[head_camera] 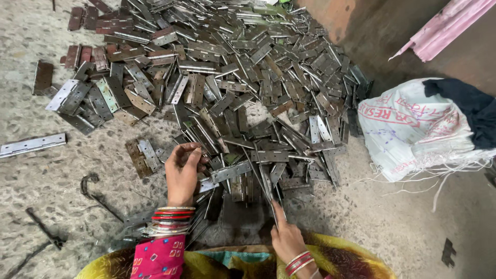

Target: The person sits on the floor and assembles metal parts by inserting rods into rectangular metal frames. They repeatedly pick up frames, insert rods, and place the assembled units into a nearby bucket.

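Two bare hands low in view, both above a lap of yellow patterned cloth (341, 261). Right hand (287, 238), red and white bangles at the wrist, fingers pinched on a thin dark metal rod (268, 194) that slants up toward the great heap of grey and rust-brown steel hinges (232, 77), probably to pick or thread at the nearest ones. Left hand (182, 170), red and gold bangles stacked over a pink embroidered cuff (161, 257), raised at the heap's near edge, fingers curled as if closed on a small hinge part; exactly what sits between them cannot be told. Just beyond both hands, hinges lying flat and overlapped on the mottled concrete floor (46, 196), seemingly spread within easy reach. Flat folded leaves, knuckled spines, small screw holes; some bright silver, some dull brown. Left of the heap, a long pale metal strip hinge (32, 144) lying apart. Right of the heap, a white woven plastic sack with red print (413, 129), dark cloth (465, 106) draped on it. Farther right, a pink moulded strip (444, 26) leaning at the wall.
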